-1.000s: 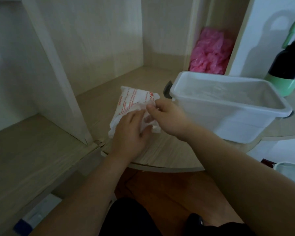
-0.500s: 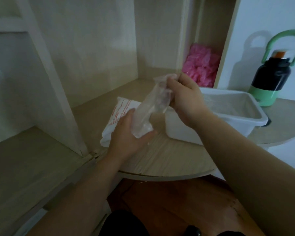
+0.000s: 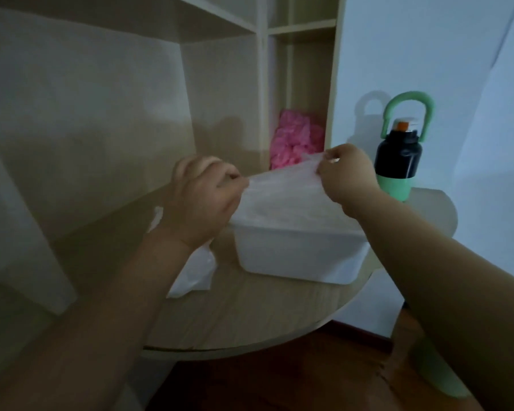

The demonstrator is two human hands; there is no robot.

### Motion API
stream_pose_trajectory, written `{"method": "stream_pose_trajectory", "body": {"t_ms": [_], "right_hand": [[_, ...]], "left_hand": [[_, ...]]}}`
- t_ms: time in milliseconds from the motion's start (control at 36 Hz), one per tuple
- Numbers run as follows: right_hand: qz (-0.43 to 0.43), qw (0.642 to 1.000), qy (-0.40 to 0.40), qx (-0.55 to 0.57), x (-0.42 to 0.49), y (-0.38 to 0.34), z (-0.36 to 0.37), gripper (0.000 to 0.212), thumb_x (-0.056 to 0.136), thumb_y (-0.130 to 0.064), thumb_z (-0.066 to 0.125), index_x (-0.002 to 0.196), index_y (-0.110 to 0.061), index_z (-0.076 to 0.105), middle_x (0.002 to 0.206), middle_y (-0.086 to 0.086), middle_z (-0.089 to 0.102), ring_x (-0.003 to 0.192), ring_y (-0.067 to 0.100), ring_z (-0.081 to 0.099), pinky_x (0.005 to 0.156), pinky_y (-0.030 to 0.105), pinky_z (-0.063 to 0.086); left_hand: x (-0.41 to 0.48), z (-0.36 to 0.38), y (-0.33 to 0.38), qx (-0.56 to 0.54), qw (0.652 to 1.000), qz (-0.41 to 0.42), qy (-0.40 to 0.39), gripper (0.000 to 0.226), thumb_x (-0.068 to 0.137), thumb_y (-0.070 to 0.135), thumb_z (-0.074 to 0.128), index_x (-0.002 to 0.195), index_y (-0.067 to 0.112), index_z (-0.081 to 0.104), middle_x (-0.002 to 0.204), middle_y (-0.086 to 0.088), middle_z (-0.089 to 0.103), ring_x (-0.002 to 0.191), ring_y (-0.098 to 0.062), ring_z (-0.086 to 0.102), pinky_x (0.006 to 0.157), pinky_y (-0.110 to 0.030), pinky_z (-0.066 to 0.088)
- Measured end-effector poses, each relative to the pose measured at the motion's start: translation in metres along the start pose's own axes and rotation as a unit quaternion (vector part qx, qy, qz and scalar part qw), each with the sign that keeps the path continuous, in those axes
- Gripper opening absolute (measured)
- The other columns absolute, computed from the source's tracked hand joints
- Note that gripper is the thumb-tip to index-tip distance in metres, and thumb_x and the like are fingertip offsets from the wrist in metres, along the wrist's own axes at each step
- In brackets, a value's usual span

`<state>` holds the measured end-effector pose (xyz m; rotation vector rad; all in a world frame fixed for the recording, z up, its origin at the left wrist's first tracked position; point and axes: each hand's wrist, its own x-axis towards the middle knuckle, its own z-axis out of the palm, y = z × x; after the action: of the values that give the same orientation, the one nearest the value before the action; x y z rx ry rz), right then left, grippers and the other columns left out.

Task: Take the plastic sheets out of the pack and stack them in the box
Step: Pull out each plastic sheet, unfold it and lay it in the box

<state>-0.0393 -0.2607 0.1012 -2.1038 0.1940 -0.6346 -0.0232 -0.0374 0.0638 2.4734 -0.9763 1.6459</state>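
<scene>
The crumpled white plastic pack (image 3: 194, 272) lies on the round pale wooden table (image 3: 250, 315), partly hidden by your left wrist. Your left hand (image 3: 204, 200) pinches one edge of a thin translucent plastic sheet (image 3: 282, 185), spread just above the white rectangular plastic box (image 3: 297, 253). Your right hand (image 3: 349, 176) pinches the opposite corner, fingers curled. A black and green bottle (image 3: 398, 161) stands just right of it
</scene>
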Motion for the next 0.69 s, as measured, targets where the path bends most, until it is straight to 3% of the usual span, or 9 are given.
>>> {"method": "stream_pose_trajectory", "body": {"t_ms": [83,167,222,278,333,444,556,639,694], "right_hand": [[0.009,0.987,-0.033,-0.157,0.004,0.012,-0.009,0.032,0.093,-0.005,0.043,0.124,-0.005,0.050,0.118,0.016,0.057,0.106,0.032,0.056,0.080,0.032,0.044],[0.015,0.962,-0.068,-0.264,0.008,0.022,-0.012,0.036,0.091,0.000,0.042,0.127,-0.003,0.043,0.119,0.018,0.056,0.106,0.032,0.055,0.076,0.033,0.040],[0.016,0.946,-0.087,-0.312,0.008,0.025,-0.013,0.035,0.090,0.001,0.040,0.125,-0.002,0.040,0.116,0.019,0.056,0.100,0.032,0.055,0.074,0.035,0.041],[0.010,0.925,-0.126,-0.358,0.008,0.028,-0.013,0.037,0.091,0.000,0.040,0.127,-0.001,0.038,0.117,0.020,0.055,0.097,0.031,0.055,0.074,0.036,0.042],[0.005,0.903,-0.168,-0.396,0.008,0.030,-0.012,0.040,0.090,-0.002,0.043,0.130,-0.003,0.039,0.119,0.018,0.055,0.102,0.031,0.056,0.081,0.038,0.046],[-0.021,0.881,-0.167,-0.441,0.010,0.026,-0.014,0.044,0.089,-0.011,0.053,0.132,-0.012,0.044,0.128,0.013,0.049,0.110,0.030,0.053,0.089,0.040,0.047],[-0.124,0.893,-0.131,-0.412,0.013,0.019,-0.015,0.033,0.091,-0.015,0.051,0.124,-0.017,0.056,0.123,0.009,0.055,0.110,0.028,0.053,0.091,0.038,0.045],[-0.107,0.896,-0.279,-0.328,0.014,0.018,-0.010,0.032,0.095,-0.013,0.049,0.125,-0.017,0.060,0.124,0.001,0.060,0.096,0.013,0.058,0.089,0.027,0.044],[-0.040,0.860,-0.390,-0.326,0.014,0.020,-0.008,0.035,0.097,-0.016,0.047,0.130,-0.018,0.055,0.119,-0.005,0.060,0.087,0.009,0.056,0.083,0.025,0.049]], "left_hand": [[0.009,0.007,0.000,-0.038,0.989,-0.026,-0.142,0.037,0.081,0.047,0.046,0.082,0.027,0.076,0.102,0.004,0.069,0.109,-0.018,0.042,0.094,-0.037,0.023],[0.018,0.011,0.003,-0.098,0.937,-0.098,-0.321,0.072,0.064,0.077,0.021,0.099,0.041,0.073,0.128,0.017,0.056,0.131,-0.013,0.029,0.109,-0.040,0.014],[0.024,0.012,0.004,-0.148,0.923,-0.114,-0.337,0.076,0.059,0.083,0.024,0.103,0.042,0.071,0.130,0.018,0.055,0.131,-0.013,0.033,0.111,-0.037,0.020],[0.032,0.010,0.007,-0.249,0.907,-0.141,-0.308,0.065,0.069,0.079,0.037,0.101,0.036,0.074,0.124,0.013,0.061,0.122,-0.010,0.046,0.106,-0.033,0.033],[0.038,0.010,0.011,-0.342,0.868,-0.199,-0.300,0.038,0.085,0.058,0.054,0.098,0.029,0.076,0.116,0.013,0.064,0.111,-0.004,0.054,0.097,-0.022,0.040],[0.048,0.020,0.016,-0.306,0.877,-0.137,-0.344,0.020,0.090,0.032,0.061,0.103,0.024,0.074,0.110,0.007,0.067,0.098,-0.005,0.061,0.084,-0.022,0.045],[0.060,0.032,0.024,-0.285,0.830,-0.111,-0.467,0.022,0.090,0.024,0.063,0.110,0.030,0.071,0.085,0.029,0.058,0.072,0.015,0.053,0.066,0.000,0.035],[0.067,0.044,0.030,-0.265,0.777,-0.103,-0.562,0.024,0.091,0.028,0.061,0.113,0.029,0.070,0.106,0.022,0.065,0.101,0.002,0.058,0.094,-0.015,0.040],[0.071,0.052,0.033,-0.227,0.752,-0.097,-0.611,0.026,0.093,0.033,0.057,0.115,0.032,0.069,0.118,0.017,0.063,0.112,-0.006,0.055,0.105,-0.027,0.038]]}}
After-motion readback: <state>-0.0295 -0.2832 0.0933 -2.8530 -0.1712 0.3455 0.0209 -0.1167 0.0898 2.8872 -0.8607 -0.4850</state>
